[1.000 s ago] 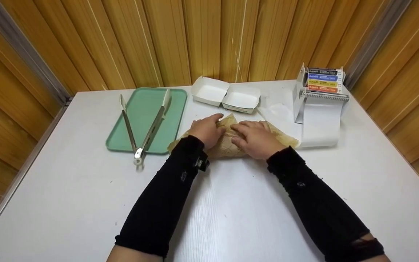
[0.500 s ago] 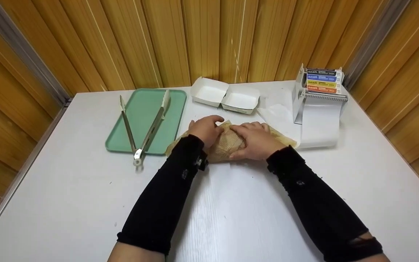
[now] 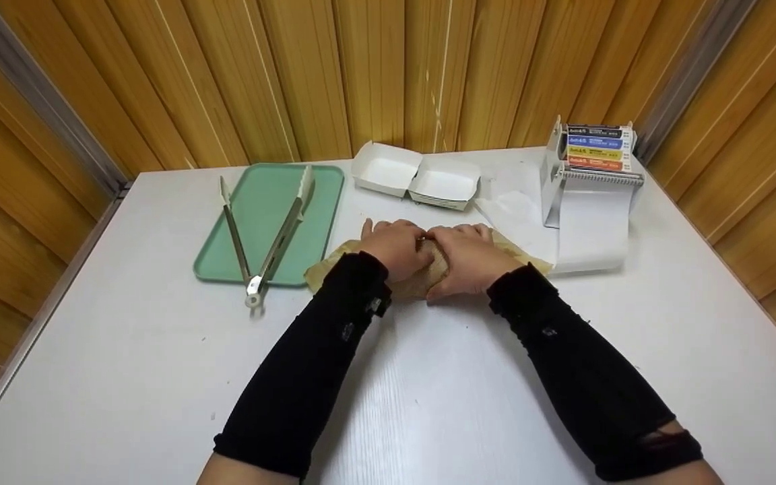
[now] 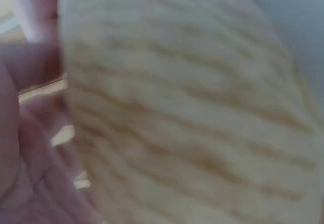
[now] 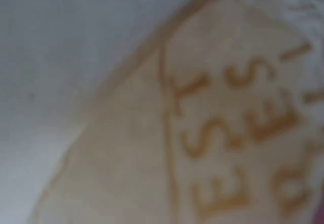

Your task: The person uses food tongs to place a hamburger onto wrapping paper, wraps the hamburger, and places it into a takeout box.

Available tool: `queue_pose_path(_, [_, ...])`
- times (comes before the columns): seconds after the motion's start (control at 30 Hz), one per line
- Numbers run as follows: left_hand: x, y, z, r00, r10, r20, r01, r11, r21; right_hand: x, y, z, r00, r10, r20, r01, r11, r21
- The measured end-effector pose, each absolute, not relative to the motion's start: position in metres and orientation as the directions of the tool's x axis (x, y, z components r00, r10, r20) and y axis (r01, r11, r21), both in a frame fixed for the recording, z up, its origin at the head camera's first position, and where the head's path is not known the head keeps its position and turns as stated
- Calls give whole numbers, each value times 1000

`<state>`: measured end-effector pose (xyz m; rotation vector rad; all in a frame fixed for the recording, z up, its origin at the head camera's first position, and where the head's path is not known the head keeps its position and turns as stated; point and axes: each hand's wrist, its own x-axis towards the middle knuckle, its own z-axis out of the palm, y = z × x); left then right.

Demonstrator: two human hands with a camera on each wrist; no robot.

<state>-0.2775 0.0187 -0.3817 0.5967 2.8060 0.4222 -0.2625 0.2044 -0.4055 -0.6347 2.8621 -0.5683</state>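
Note:
Between my two hands is a rounded bundle in printed tan food wrapping paper (image 3: pixel 437 264), low over the white table. My left hand (image 3: pixel 396 249) grips its left side, fingers bent over the top. From the right, my right hand (image 3: pixel 474 259) holds it, thumb at the near side and fingers over the far side. Paper ends stick out left and right beyond the hands. In the left wrist view the paper (image 4: pixel 187 107) shows blurred brown stripes; in the right wrist view the paper (image 5: pixel 223 128) carries brown letters. What lies inside is hidden.
A green tray (image 3: pixel 263 195) with open metal tongs (image 3: pixel 280 232) across it lies left. Behind the hands stands an open white paper box (image 3: pixel 415 176). A label dispenser (image 3: pixel 597 155) with a white sheet hanging from it stands back right, beside some thin white paper (image 3: pixel 512 205).
My left hand has moved right and over the bundle, and its fingers now meet my right hand's. The paper's raised middle peak has been folded down under the hands.

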Motion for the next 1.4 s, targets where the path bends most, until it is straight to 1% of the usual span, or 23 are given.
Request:
queue_pose_path(0.13, [-277, 16, -381, -859, 447, -248, 348, 867, 357, -263, 202, -406, -905, -416, -89, -346, 842, -413])
queue_pose_path(0.27, [-281, 12, -386, -851, 442, -284, 311, 859, 406, -265, 199, -407, -896, -431, -104, -361, 846, -393])
queue_pose_path(0.4, [-283, 9, -390, -852, 442, -281, 297, 850, 436, -266, 197, -407, -884, -454, -111, -391, 848, -358])
queue_pose_path(0.57, [-283, 8, -390, -850, 437, -292, 288, 852, 437, -264, 196, -406, -885, -449, -126, -386, 857, -341])
queue_pose_path(0.83, [-284, 8, -389, -846, 441, -300, 295, 856, 425, -257, 189, -408, -883, -467, -55, -437, 857, -273])
queue_pose_path(0.97, [-283, 8, -390, -845, 442, -299, 294, 853, 431, -253, 188, -411, -887, -456, -65, -422, 862, -282])
queue_pose_path(1.1, [-280, 3, -390, -854, 437, -284, 303, 860, 410, -253, 187, -413, -890, -452, -66, -416, 861, -294])
queue_pose_path(1.23, [-275, -8, -391, -881, 399, -253, 282, 874, 395, -253, 188, -414, -885, -461, -68, -426, 859, -282])
queue_pose_path(1.4, [-270, -27, -395, -912, 354, -208, 250, 880, 404, -252, 191, -413, -876, -478, -69, -447, 856, -259])
